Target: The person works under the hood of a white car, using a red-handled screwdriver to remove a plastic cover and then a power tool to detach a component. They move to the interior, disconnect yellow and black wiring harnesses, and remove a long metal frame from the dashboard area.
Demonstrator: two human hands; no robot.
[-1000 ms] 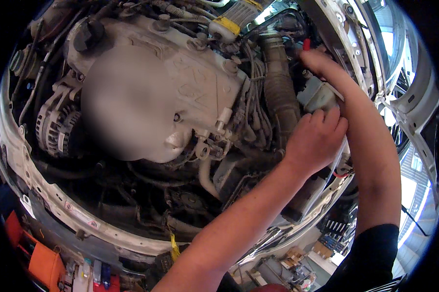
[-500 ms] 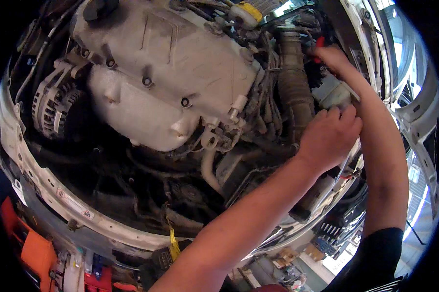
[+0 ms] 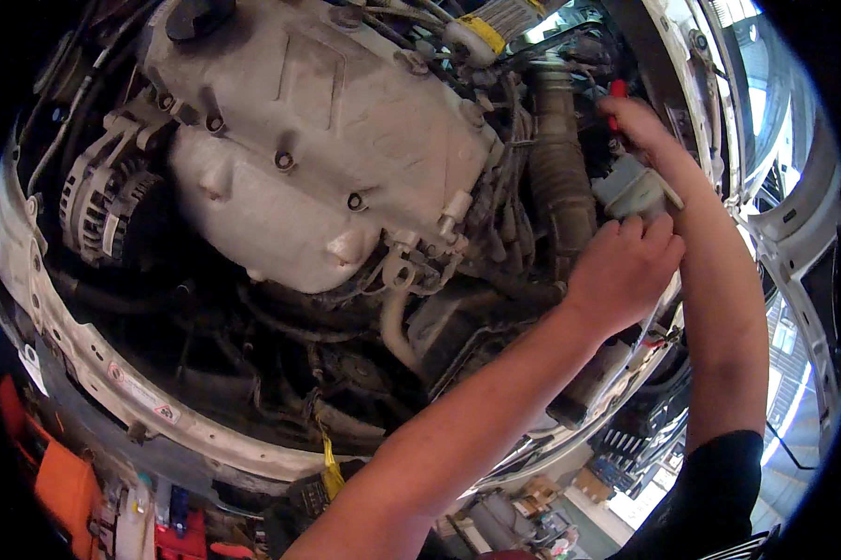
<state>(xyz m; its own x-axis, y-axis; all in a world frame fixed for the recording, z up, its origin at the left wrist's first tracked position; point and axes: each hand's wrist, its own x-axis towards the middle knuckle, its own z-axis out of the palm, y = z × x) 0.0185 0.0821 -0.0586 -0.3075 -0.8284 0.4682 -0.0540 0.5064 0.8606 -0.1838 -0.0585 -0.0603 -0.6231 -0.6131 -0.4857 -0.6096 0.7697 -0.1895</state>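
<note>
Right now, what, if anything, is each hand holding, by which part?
Right hand: a red piece, likely a tool handle, gripped between its visible ends. Left hand: at the pale box; hold unclear.

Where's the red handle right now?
The red handle is at the upper right of the head view, in the right hand, just right of the ribbed hose.

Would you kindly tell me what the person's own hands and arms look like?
The left hand and right hand are bare and ungloved. A short black sleeve shows on the right arm; the left forearm is bare.
</note>
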